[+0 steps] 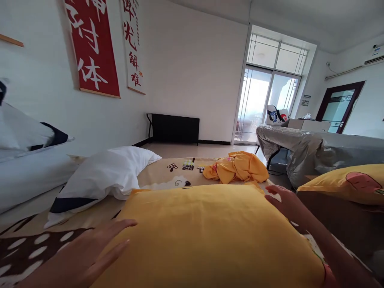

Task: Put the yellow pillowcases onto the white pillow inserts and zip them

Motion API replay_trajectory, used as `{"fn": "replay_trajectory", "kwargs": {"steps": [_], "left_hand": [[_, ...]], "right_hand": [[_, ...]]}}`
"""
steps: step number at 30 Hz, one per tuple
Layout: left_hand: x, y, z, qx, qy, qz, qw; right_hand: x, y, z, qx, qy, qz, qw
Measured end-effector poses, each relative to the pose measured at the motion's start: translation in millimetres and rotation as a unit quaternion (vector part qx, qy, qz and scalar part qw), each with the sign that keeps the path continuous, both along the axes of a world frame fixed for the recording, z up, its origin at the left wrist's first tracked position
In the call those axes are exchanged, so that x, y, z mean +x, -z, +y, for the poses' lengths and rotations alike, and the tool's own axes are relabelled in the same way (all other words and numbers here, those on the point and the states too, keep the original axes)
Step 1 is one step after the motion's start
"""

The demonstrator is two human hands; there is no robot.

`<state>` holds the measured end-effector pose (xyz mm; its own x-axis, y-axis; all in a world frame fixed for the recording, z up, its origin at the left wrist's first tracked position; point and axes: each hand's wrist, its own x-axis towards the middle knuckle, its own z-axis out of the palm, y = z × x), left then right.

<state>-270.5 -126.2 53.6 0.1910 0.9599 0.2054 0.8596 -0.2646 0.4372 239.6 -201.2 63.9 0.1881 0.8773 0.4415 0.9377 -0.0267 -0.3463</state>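
Bedroom-like room, apparently in a home, sheep-print bedspread (157, 170), white pillow (102, 170), plump yellow pillow (207, 232), calligraphy scrolls (103, 64) hung on a white wall (192, 68), bright sliding glass doors (255, 100), air conditioner (377, 55) high up, dark-framed door (340, 105), plastic-draped furniture (300, 142) off to one side

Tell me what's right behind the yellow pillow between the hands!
Just behind the yellow pillow are a crumpled orange cloth and a beige blanket with a sheep picture. The pillow covers whatever lies right underneath, so I can't see that.
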Motion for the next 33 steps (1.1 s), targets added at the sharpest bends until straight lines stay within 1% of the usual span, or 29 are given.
{"fn": "replay_trajectory", "kwargs": {"steps": [1, 3, 4, 5, 6, 7, 8, 9, 11, 13, 14, 15, 16, 18, 21, 24, 29, 31, 33], "left_hand": [[28, -24.3, 1, -0.036, 0.052, 0.049, 0.997], [85, -66.7, 11, -0.059, 0.145, 0.134, 0.979], [112, -81.8, 21, -0.054, 0.174, 0.166, 0.969], [137, -91.2, 32, -0.044, 0.18, 0.185, 0.965], [158, -94.3, 44, -0.033, 0.169, 0.188, 0.967], [176, -90.9, 56, -0.024, 0.163, 0.188, 0.968], [189, -81.6, 67, -0.013, 0.156, 0.185, 0.97], [198, -67.4, 76, -0.003, 0.153, 0.182, 0.971], [205, -30.0, 87, 0.011, 0.156, 0.18, 0.971], [200, 7.3, 94, 0.017, 0.176, 0.175, 0.969], [196, 21.9, 96, 0.02, 0.183, 0.167, 0.969], [190, 32.7, 99, 0.023, 0.192, 0.153, 0.969], [183, 39.6, 102, 0.025, 0.2, 0.139, 0.97], [166, 44.3, 112, 0.022, 0.204, 0.115, 0.972], [134, 43.4, 135, -0.007, 0.168, 0.107, 0.98], [102, 46.7, 159, -0.05, 0.122, 0.094, 0.987], [59, 58.5, 193, -0.1, 0.081, 0.066, 0.99], [44, 65.1, 201, -0.12, 0.063, 0.046, 0.99], [30, 75.2, 205, -0.122, 0.03, 0.014, 0.992]], "right_hand": [[-26, -15.5, 13, -0.017, -0.031, -0.041, 0.999], [-79, -40.6, 43, -0.054, -0.07, -0.12, 0.989], [-104, -48.7, 59, -0.079, -0.09, -0.151, 0.981], [-127, -53.1, 75, -0.11, -0.109, -0.177, 0.972], [-146, -53.7, 91, -0.124, -0.119, -0.184, 0.968], [-162, -50.5, 105, -0.13, -0.128, -0.189, 0.965], [-174, -43.8, 117, -0.134, -0.138, -0.191, 0.962], [-181, -34.2, 127, -0.135, -0.149, -0.19, 0.961], [-186, -9.8, 139, -0.142, -0.178, -0.189, 0.955], [-178, 14.8, 142, -0.134, -0.22, -0.171, 0.951], [-171, 24.7, 142, -0.121, -0.248, -0.152, 0.949], [-162, 32.2, 141, -0.106, -0.275, -0.129, 0.947], [-152, 37.1, 140, -0.092, -0.297, -0.102, 0.945], [-130, 40.1, 140, -0.086, -0.309, -0.053, 0.946], [-95, 38.5, 143, -0.129, -0.251, -0.009, 0.959], [-65, 43.1, 148, -0.172, -0.205, 0.029, 0.963], [-32, 59.6, 157, -0.197, -0.182, 0.079, 0.96], [-21, 65.2, 160, -0.197, -0.173, 0.099, 0.96], [-7, 71.7, 164, -0.198, -0.162, 0.121, 0.959]]}}
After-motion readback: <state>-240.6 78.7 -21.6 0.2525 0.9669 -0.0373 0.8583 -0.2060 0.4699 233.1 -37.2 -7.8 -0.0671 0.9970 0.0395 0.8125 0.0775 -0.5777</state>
